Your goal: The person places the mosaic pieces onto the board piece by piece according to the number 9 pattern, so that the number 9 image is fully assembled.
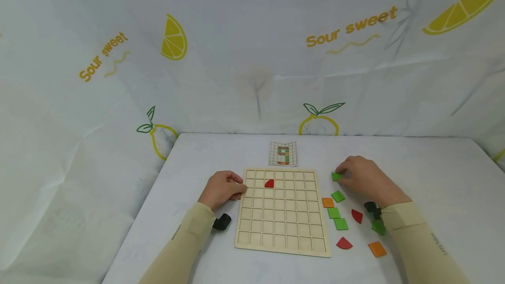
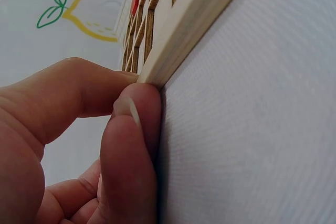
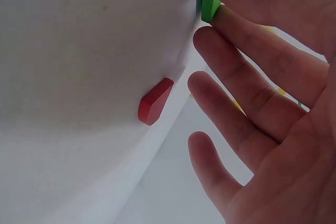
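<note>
My left hand (image 1: 224,189) pinches the left edge of a pale wooden grid board (image 1: 279,249) between thumb and fingers; the left wrist view shows the fingertips (image 2: 142,111) right at the board's side. One red quarter-round tile (image 1: 269,183) sits in a cell near the board's upper left. To the right of the board, my right hand (image 1: 364,179) pinches a green square tile (image 1: 336,176) between thumb and index finger, low over the table. In the right wrist view the other fingers are spread, and a red tile (image 3: 156,102) lies on the cloth beside them.
Right of the board lie several loose tiles: green squares (image 1: 338,196), orange squares (image 1: 377,249) and red quarter-rounds (image 1: 344,243). A pattern card (image 1: 293,154) lies behind the board. Black wrist devices (image 1: 222,222) show at both sleeves. A lemon-print cloth (image 1: 236,78) hangs behind the white table.
</note>
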The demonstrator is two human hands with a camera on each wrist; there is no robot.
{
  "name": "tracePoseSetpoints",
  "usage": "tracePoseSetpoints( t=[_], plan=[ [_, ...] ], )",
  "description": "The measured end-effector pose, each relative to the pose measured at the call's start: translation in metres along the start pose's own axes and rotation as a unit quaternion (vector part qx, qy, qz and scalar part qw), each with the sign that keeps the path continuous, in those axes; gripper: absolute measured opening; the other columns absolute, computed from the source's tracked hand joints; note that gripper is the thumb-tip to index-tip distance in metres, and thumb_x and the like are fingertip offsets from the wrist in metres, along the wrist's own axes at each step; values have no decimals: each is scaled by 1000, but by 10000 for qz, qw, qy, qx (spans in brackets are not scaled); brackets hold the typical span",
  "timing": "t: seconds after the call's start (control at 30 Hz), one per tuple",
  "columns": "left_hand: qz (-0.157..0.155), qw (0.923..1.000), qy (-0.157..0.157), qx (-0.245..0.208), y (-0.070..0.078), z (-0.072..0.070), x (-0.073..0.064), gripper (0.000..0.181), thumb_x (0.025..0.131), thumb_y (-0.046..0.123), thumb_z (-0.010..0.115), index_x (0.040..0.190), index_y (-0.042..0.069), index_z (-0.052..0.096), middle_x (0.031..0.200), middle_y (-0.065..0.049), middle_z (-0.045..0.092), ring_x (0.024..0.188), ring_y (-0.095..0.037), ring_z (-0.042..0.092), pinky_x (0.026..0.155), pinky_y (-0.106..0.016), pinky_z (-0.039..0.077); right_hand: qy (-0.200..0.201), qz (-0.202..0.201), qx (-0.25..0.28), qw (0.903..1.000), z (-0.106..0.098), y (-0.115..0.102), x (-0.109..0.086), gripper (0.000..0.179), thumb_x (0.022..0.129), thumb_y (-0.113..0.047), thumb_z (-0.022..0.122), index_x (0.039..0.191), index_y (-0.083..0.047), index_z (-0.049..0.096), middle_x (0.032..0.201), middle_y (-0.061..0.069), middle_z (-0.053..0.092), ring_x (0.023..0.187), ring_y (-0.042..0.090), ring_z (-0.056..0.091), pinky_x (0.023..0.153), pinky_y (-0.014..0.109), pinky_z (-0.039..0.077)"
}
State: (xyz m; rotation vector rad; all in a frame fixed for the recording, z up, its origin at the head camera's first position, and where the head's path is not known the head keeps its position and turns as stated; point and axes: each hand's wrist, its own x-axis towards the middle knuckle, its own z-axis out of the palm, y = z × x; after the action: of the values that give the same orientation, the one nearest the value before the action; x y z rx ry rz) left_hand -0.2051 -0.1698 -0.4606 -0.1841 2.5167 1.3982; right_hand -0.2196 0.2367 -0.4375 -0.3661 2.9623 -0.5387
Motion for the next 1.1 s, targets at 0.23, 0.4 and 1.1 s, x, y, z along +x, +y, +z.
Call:
tracePoseSetpoints(
  t=[0.23, 0.4, 1.1],
  plan=[
    [14, 10000, -25, -50, -1, 1, -1, 21, 90, 19, 84, 105, 8, 74, 81, -5, 75, 68, -14, 71, 67, -27, 60, -81, 99, 88, 9999, 0, -8, -1, 26, 92, -14, 82, 114, -2, 80, 116, 17, 76, 114, 41, 67, 102, 62, 55],
    [24, 10000, -29, -63, -1, -1, -1, 21, 90, 19, 84, 105, 8, 75, 81, -5, 75, 68, -14, 72, 67, -26, 61, -177, -65, 206, 9996, 0, -17, 0, 25, 92, -15, 81, 114, -3, 81, 115, 14, 76, 112, 38, 67, 100, 60, 56],
    [46, 9999, -93, -117, 0, -3, -1, 20, 89, 20, 85, 104, 10, 75, 80, -4, 76, 68, -13, 72, 67, -26, 61, -8, -1021, 135, 9947, 18, -100, 33, 18, 93, -15, 80, 108, -7, 83, 106, 5, 76, 107, 30, 69, 100, 53, 56]
  ],
)
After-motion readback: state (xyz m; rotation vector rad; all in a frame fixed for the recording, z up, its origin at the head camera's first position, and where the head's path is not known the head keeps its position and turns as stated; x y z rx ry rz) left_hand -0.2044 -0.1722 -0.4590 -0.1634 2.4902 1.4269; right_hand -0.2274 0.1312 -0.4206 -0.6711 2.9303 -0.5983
